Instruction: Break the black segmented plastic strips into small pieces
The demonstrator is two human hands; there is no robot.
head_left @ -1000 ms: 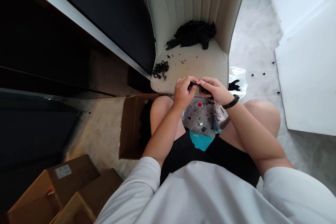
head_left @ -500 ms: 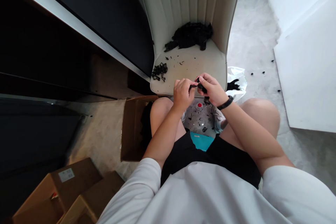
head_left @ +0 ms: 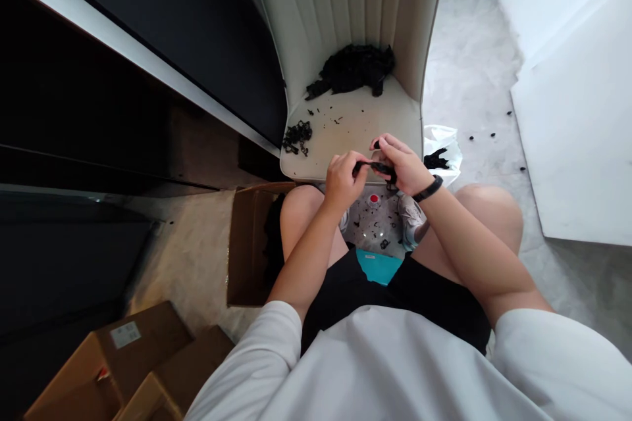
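My left hand point(head_left: 345, 177) pinches one end of a dark strip in front of the chair seat point(head_left: 345, 145). Around the strip's other part point(head_left: 381, 168), the fingers of my right hand point(head_left: 402, 166) are closed, and a small black piece point(head_left: 377, 144) shows at its thumb and fingertip. What the strip is made of is too small to tell. A crumpled black heap point(head_left: 353, 70) lies at the back of the seat. On the seat's left edge is a small pile of black loops point(head_left: 297, 138), with dark crumbs nearby.
Left of my knees stands an open cardboard box point(head_left: 244, 243) holding black material; more boxes point(head_left: 143, 348) are at lower left. A white bag point(head_left: 451, 154) with black pieces sits right of the chair. Dark scraps and a red round item point(head_left: 374, 199) are between my feet.
My right hand has opened somewhat and shifted slightly right, showing more of the dark strip between the hands. The small black piece now shows at its fingertips. The view has shifted slightly.
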